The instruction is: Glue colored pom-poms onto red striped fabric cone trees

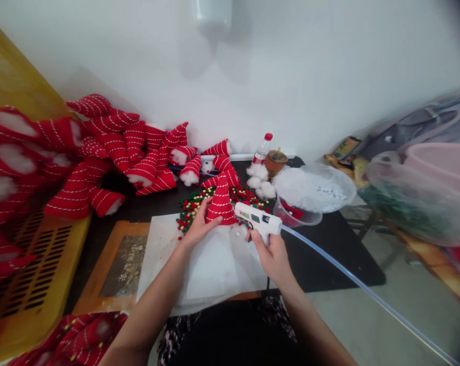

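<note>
Standing on a white sheet at the middle of a black desk is a red striped cone. Left hand steadies the cone from its left side, fingers wrapped on the fabric. Right hand holds a white glue gun, fingers closed round the grip, nozzle just beside the cone's base. A clear glue stick trails from the gun's rear past the desk edge. Behind the cone lies a scatter of red, green and yellow beads. More striped cones are heaped against the white wall and spill over a yellow crate at left. A bottle, cotton tufts and a clear tub sit at the desk's far right.
</note>
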The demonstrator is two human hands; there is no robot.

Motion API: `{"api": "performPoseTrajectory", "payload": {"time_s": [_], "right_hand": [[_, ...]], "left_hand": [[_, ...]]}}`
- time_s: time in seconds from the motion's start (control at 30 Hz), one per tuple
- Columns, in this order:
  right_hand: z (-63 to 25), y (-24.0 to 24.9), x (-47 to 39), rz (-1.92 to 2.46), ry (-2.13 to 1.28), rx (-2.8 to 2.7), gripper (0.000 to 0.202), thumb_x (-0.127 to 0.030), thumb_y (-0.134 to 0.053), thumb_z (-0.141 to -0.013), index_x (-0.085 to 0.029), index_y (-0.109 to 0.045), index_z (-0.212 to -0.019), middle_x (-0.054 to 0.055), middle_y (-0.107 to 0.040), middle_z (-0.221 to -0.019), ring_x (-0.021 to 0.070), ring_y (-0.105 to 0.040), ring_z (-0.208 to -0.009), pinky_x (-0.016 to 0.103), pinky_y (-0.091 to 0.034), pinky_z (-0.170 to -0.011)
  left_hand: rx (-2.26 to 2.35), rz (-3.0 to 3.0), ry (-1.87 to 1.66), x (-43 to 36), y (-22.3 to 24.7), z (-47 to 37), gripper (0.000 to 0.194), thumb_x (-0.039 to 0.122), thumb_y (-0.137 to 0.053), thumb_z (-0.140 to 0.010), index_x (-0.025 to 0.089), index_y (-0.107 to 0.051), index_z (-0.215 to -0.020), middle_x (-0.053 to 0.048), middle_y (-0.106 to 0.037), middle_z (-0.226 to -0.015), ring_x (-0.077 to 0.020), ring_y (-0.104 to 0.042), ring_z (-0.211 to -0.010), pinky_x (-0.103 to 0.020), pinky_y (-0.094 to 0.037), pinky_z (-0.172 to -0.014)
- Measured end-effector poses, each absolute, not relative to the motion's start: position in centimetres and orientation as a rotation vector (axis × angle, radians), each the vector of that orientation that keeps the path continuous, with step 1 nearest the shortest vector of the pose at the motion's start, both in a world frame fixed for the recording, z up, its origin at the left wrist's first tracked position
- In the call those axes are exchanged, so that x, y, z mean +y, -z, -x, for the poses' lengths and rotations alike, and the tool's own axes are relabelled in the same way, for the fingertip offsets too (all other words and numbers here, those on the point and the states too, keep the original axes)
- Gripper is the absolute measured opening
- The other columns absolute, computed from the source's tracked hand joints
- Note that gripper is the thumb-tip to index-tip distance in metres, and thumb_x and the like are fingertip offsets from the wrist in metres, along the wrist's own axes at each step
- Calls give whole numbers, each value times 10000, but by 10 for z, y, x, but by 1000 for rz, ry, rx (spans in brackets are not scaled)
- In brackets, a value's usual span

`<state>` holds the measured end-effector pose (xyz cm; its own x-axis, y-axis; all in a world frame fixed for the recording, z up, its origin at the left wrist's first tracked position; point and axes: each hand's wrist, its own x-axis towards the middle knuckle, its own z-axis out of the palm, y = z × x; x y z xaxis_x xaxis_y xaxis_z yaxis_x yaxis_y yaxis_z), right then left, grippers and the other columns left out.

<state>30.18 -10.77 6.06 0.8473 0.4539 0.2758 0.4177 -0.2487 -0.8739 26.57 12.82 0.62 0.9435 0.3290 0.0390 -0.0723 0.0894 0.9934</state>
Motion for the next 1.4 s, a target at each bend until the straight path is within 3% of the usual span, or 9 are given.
{"api": "performPoseTrajectory", "payload": {"time_s": [0.6, 0.87, 1.07, 1.2, 1.4], "right_hand": [[-301, -55, -110, 1859, -52, -650, 311, -450, -571, -994, -209, -662, -819, 72, -730, -764, 220, -668, -675, 320, -499, -644], [-301, -55, -108, 1805, 9, -632, 259, -427, -569, -1001, -208, -704, -975, 91, -759, -894, 253, -702, -837, 350, -533, -774], [-295, -64, -109, 1709, 43, -560, 349, -455, -512, -1034, -182, -723, -983, 45, -675, -743, 166, -558, -578, 290, -471, -581], [-291, -70, -110, 1656, 135, -492, 397, -477, -503, -1032, -171, -735, -935, 71, -688, -776, 169, -561, -602, 293, -477, -590], [-294, -68, -111, 1713, 48, -520, 351, -445, -521, -1031, -171, -735, -984, -6, -559, -615, 137, -438, -494, 278, -411, -518]], "left_hand": [[202, -1414, -312, 130, -3, -266, 813, 488, -842, -759, 230, -431, -1412, -141, -568, -1459, -323, -608, -1285, -430, -512, -1061], [199, -1394, -297, 130, -3, -266, 827, 485, -858, -736, 224, -434, -1397, -145, -575, -1440, -322, -610, -1270, -426, -508, -1054], [196, -1415, -288, 130, -5, -265, 842, 482, -854, -745, 232, -431, -1430, -143, -561, -1465, -327, -584, -1316, -442, -475, -1106], [147, -1455, -264, 129, -7, -264, 811, 479, -838, -765, 223, -445, -1427, -144, -573, -1457, -333, -594, -1309, -445, -497, -1089], [98, -1555, -246, 126, -9, -263, 791, 478, -819, -787, 217, -444, -1433, -151, -571, -1449, -339, -605, -1289, -469, -500, -1088]]}}
